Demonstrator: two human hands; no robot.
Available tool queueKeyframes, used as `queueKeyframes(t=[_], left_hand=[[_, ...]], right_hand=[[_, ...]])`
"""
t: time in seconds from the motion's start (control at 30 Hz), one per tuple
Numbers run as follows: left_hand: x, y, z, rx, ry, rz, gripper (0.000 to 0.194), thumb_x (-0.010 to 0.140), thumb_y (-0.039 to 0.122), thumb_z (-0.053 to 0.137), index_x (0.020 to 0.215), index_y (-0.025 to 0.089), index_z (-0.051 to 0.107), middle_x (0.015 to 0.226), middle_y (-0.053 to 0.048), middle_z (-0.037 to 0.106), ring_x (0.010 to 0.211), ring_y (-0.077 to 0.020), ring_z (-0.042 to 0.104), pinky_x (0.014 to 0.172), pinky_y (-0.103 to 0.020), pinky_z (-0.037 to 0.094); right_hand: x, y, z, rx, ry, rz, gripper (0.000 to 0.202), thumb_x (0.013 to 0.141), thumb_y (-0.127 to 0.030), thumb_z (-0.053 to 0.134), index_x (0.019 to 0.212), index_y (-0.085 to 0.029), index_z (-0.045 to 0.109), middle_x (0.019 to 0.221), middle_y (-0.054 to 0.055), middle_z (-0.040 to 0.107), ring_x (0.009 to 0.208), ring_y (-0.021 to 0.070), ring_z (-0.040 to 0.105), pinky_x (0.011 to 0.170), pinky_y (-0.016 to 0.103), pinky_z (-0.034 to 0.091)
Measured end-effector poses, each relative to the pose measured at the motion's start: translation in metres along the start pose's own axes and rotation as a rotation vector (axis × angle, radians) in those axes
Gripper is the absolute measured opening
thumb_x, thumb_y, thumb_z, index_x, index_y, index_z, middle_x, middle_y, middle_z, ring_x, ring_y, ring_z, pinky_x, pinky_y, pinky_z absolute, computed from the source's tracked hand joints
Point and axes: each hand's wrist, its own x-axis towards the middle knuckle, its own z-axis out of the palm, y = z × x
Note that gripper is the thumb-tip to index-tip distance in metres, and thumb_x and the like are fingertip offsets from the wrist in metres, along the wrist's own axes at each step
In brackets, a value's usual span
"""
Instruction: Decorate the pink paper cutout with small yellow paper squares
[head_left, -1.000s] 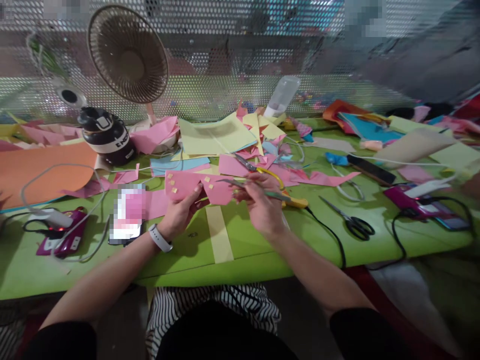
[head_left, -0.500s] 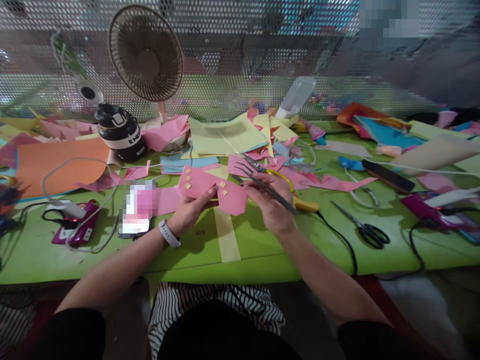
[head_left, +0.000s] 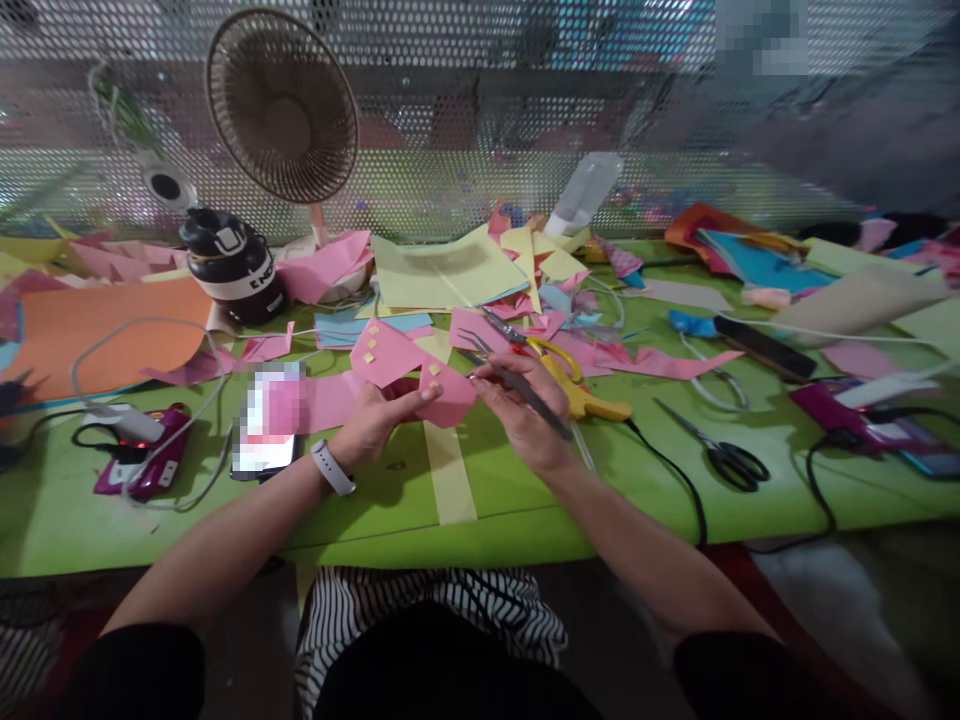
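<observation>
My left hand (head_left: 379, 415) pinches a folded piece of pink paper (head_left: 397, 352) dotted with several small yellow squares, its thumb lying on the front. In my right hand (head_left: 525, 415) is a pair of tweezers (head_left: 536, 395), their two prongs apart and pointing up and left. My right thumb and finger are at the paper's right edge; whether they grip it I cannot tell. Just beyond that hand lie yellow-handled scissors (head_left: 555, 358). A yellow glue gun (head_left: 600, 405) with a black cord rests to its right, partly hidden by the hand.
A phone (head_left: 268, 425) and a purple power strip (head_left: 146, 460) lie at left. Black scissors (head_left: 731, 462) and another purple strip (head_left: 847, 415) are at right. Behind are paper scraps, a black bottle (head_left: 236, 270), a fan (head_left: 285, 110) and a mesh wall.
My left thumb has moved right across the pink paper, which now tilts a little more downward at its right end. My right hand still holds the tweezers. The whole view has shifted slightly.
</observation>
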Motion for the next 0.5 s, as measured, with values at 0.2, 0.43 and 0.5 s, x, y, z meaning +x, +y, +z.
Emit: queueKeyframes(t=[0.2, 0.43, 0.5], left_hand=[[0.0037, -0.0005, -0.0001, -0.021, 0.023, -0.064, 0.031, 0.066, 0.026, 0.088, 0.089, 0.013, 0.071, 0.089, -0.008, 0.075, 0.083, -0.0202, 0.07, 0.077, -0.032, 0.057], [0.006, -0.0038, -0.0013, -0.048, 0.102, -0.067, 0.034, 0.066, 0.026, 0.089, 0.093, 0.013, 0.071, 0.095, -0.008, 0.075, 0.084, -0.0192, 0.07, 0.075, -0.032, 0.057], [0.0076, -0.0053, -0.0013, -0.057, 0.129, -0.061, 0.034, 0.065, 0.025, 0.089, 0.092, 0.013, 0.072, 0.095, -0.008, 0.075, 0.085, -0.0191, 0.07, 0.077, -0.033, 0.057]], right_hand=[[0.002, 0.0005, 0.0025, -0.044, -0.007, -0.013, 0.024, 0.083, -0.027, 0.076, 0.106, -0.027, 0.069, 0.094, 0.0, 0.074, 0.087, 0.0148, 0.072, 0.081, 0.031, 0.061], [0.0057, 0.0029, 0.0056, -0.046, -0.072, -0.026, 0.024, 0.084, -0.028, 0.074, 0.107, -0.027, 0.069, 0.094, -0.001, 0.074, 0.087, 0.0148, 0.071, 0.079, 0.03, 0.061], [0.0057, 0.0039, 0.007, -0.042, -0.082, -0.014, 0.025, 0.084, -0.029, 0.074, 0.108, -0.027, 0.069, 0.094, 0.0, 0.074, 0.087, 0.0154, 0.071, 0.08, 0.031, 0.061]])
